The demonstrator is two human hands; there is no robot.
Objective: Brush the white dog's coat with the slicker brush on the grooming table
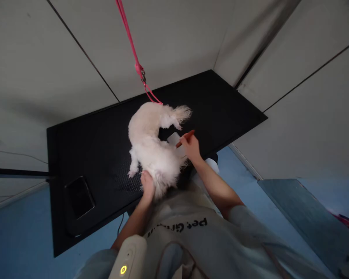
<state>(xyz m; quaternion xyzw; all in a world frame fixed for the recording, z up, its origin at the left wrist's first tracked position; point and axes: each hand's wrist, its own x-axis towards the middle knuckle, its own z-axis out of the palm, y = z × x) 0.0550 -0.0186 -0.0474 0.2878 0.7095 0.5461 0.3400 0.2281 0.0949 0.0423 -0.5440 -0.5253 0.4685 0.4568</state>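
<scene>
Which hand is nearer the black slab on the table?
Left. The left hand touches the white dog, right of the slab; the right hand, holding a brush, is farther right.

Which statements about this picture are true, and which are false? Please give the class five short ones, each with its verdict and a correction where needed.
1. A white dog is on the black table. True.
2. The left hand touches the dog's fur. True.
3. The right hand is empty. False: it holds a brush with an orange-brown handle.
4. The strap running up from the dog is blue. False: it is pink.
5. The phone lies on the floor. False: it lies on the table.
</scene>
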